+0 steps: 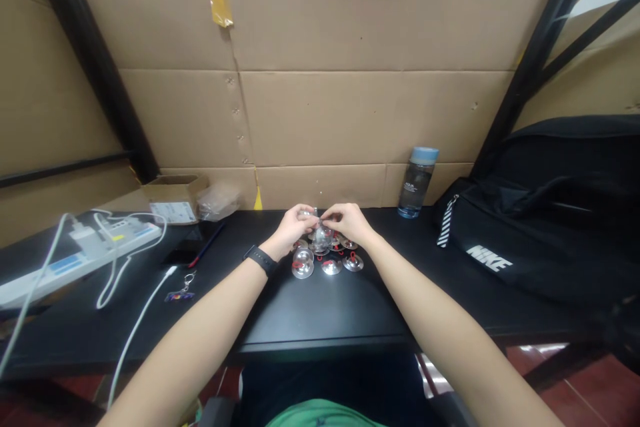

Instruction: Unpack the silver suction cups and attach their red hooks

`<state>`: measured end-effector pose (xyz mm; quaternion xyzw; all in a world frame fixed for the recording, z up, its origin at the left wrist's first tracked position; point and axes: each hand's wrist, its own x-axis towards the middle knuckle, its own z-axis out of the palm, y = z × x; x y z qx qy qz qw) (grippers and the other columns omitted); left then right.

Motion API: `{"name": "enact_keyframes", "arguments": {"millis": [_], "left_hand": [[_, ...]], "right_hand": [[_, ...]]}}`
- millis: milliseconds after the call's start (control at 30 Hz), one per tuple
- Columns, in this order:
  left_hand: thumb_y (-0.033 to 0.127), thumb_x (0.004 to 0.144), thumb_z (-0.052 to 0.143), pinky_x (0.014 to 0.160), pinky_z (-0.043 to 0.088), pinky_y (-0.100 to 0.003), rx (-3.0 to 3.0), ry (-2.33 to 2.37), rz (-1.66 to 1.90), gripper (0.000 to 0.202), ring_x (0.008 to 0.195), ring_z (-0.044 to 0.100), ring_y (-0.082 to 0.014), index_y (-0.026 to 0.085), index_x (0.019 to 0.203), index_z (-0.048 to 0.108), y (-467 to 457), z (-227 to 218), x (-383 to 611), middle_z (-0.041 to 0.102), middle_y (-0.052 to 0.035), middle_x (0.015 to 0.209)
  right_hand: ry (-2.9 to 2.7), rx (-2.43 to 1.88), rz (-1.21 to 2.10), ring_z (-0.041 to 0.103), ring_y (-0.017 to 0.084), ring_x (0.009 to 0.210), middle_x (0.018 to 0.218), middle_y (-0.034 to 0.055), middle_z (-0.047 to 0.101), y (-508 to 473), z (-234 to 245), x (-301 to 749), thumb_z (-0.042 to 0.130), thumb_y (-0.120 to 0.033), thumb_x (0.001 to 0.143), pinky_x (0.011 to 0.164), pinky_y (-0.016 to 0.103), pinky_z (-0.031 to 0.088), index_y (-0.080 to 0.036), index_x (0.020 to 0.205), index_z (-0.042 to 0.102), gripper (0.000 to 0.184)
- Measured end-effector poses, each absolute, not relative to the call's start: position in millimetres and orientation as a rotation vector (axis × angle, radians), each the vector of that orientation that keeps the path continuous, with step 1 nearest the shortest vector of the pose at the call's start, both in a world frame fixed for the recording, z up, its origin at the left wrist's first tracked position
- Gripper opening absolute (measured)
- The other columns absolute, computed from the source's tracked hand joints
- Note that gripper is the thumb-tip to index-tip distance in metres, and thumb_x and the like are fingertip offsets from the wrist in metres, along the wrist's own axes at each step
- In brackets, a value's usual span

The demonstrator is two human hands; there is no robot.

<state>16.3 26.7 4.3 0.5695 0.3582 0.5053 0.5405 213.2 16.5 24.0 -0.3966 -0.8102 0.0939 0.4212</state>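
Observation:
My left hand (295,225), with a dark watch on the wrist, and my right hand (349,221) meet at the middle of the black table. Their fingertips pinch the top of what looks like a small clear plastic bag (323,237) with something shiny in it. Under and around the hands lie several small silver finger cymbals with red loops. Nearest me are a cymbal at the left (303,270), one in the middle (331,267) and one at the right (353,263). My fingers partly hide the cymbals farther back.
A blue-capped bottle (418,183) and a black bag (545,213) stand at the right. On the left are an open carton (175,199), crumpled clear plastic (219,201), a phone (187,250), a keychain (183,290) and a power strip (75,263) with white cables. Cardboard (320,113) walls the back.

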Motion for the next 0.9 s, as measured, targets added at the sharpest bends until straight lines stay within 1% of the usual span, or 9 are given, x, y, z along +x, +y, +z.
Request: {"name": "enact_keyframes", "arguments": {"millis": [167, 400, 600, 767, 900], "left_hand": [[0.013, 0.075, 0.08, 0.073, 0.054, -0.027, 1.274, 0.807, 1.197, 0.034, 0.074, 0.07, -0.0156, 0.014, 0.1, 0.058, 22.1, 8.0, 17.4, 0.071, -0.0067, 0.079], [0.012, 0.075, 0.08, 0.073, 0.054, -0.027, 1.252, 0.779, 1.201, 0.034, 0.074, 0.07, -0.0151, 0.014, 0.1, 0.057, 23.3, 7.3, 17.4, 0.07, -0.0067, 0.081], [0.013, 0.076, 0.079, 0.071, 0.053, -0.025, 1.272, 0.783, 1.193, 0.032, 0.074, 0.07, -0.0143, 0.014, 0.1, 0.058, 24.3, 6.5, 17.7, 0.069, -0.0053, 0.081], [0.014, 0.076, 0.079, 0.068, 0.051, -0.023, 1.288, 0.797, 1.205, 0.031, 0.074, 0.069, -0.0134, 0.015, 0.1, 0.059, 26.6, 4.9, 17.2, 0.068, -0.0045, 0.083], [0.014, 0.079, 0.075, 0.066, 0.05, -0.022, 1.34, 0.827, 1.214, 0.028, 0.073, 0.068, -0.0133, 0.015, 0.101, 0.059, 28.1, 4.0, 17.6, 0.068, -0.0044, 0.083]], "right_hand": [[-2.019, -0.987, 0.257, 0.064, 0.012, 0.064, 0.076, -0.0001, 0.076, 19.1, 21.4, 213.9, 0.078, -0.015, 0.077, 0.065, 0.023, 0.046, -0.021, 0.088, 0.081, 0.013], [-2.032, -0.925, 0.23, 0.062, 0.012, 0.067, 0.085, 0.0023, 0.075, 17.9, 23.8, 212.4, 0.076, -0.013, 0.077, 0.067, 0.024, 0.047, -0.019, 0.085, 0.079, 0.011], [-2.039, -0.999, 0.18, 0.059, 0.011, 0.064, 0.081, 0.0015, 0.073, 17.3, 24.6, 212.3, 0.078, -0.012, 0.074, 0.065, 0.024, 0.046, -0.019, 0.083, 0.079, 0.012], [-2.018, -1.0, 0.157, 0.061, 0.012, 0.068, 0.081, 0.0015, 0.073, 16.2, 26.4, 213.0, 0.078, -0.012, 0.074, 0.067, 0.024, 0.046, -0.019, 0.08, 0.079, 0.009], [-2.017, -1.027, 0.152, 0.059, 0.012, 0.066, 0.08, 0.0011, 0.073, 17.2, 26.0, 213.3, 0.079, -0.012, 0.073, 0.066, 0.024, 0.045, -0.019, 0.081, 0.079, 0.01]]}}
